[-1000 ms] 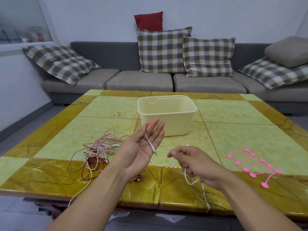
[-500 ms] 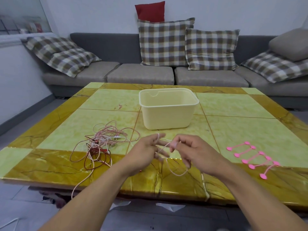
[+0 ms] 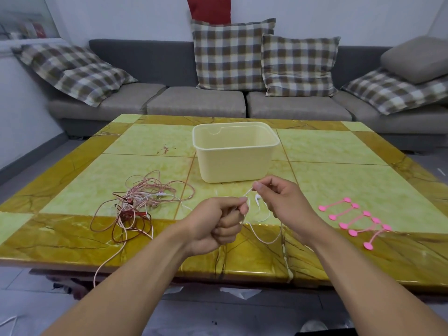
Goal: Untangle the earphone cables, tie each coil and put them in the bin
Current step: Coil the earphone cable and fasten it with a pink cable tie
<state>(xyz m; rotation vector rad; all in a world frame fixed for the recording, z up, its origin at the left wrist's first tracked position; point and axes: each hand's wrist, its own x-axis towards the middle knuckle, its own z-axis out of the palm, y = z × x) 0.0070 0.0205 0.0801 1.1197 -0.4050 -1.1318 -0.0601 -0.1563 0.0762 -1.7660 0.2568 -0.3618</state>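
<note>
Both hands hold one white earphone cable (image 3: pixel 263 235) above the near table (image 3: pixel 339 151) edge: the left hand (image 3: pixel 215 224) fisted around it, the right hand (image 3: pixel 281 197) pinching it. A tangle of pink and red cables (image 3: pixel 135 204) lies left of them, the cream bin (image 3: pixel 234 151) just beyond. Pink ties (image 3: pixel 356 220) lie to the right; a grey sofa (image 3: pixel 194 103) with checked cushions (image 3: pixel 230 54) stands behind.

Grey sofa (image 3: pixel 194 103) behind marble table (image 3: pixel 339 146)

Bin (image 3: pixel 234 163) just beyond hands; cable tangle (image 3: pixel 138 207) left, pink ties (image 3: pixel 356 221) right; tabletop between bare.
</note>
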